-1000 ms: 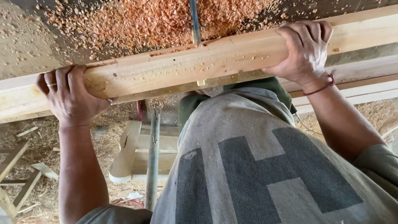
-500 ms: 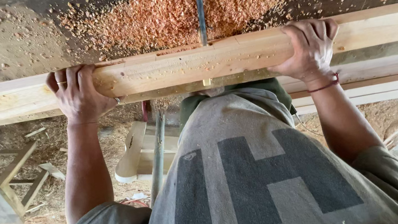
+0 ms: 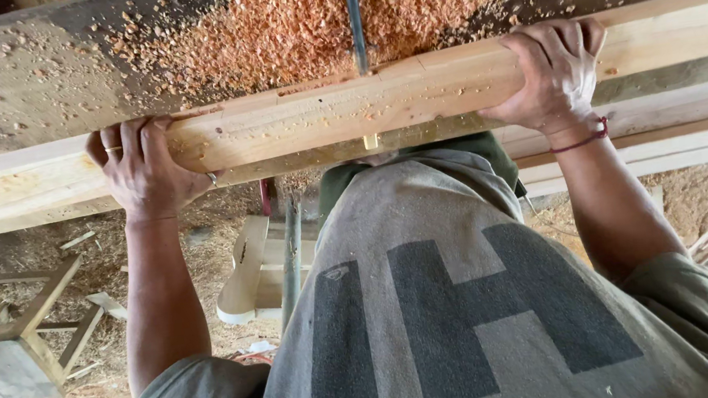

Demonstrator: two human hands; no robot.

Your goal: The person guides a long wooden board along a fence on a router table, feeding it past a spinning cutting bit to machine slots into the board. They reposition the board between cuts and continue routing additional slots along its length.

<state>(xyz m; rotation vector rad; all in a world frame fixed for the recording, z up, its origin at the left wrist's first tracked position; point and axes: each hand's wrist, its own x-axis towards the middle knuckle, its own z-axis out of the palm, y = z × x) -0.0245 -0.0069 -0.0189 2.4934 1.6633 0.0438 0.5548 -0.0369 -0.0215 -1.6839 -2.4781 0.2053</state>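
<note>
Far left on the floor stood a wooden stool frame (image 3: 14, 326), pale, legs splayed, sawdust and offcuts around it. Left hand (image 3: 143, 166) was curled over the near edge of the long wooden beam (image 3: 343, 106), fingers wrapped on top, a ring on one finger, palm pressed to the front face; firm closed grip on the wood. The beam lay across the grey workbench (image 3: 7, 84), running nearly the full width of the view, slightly tilted up toward the right. Behind its middle sat a heap of orange-brown wood shavings (image 3: 305, 16) on the bench top. A thin metal bit (image 3: 354, 14) came down vertically through the shavings and met the beam's top edge about mid-length, between the two hands. Below the beam, a curved pale wooden piece (image 3: 242, 276) and a metal rod (image 3: 292, 256) lay near the person's grey shirt (image 3: 441, 323). Right hand (image 3: 555, 75) clasped the beam too, fingers over the top, a red cord on the wrist. More planks (image 3: 680, 141) were stacked under the beam at right
</note>
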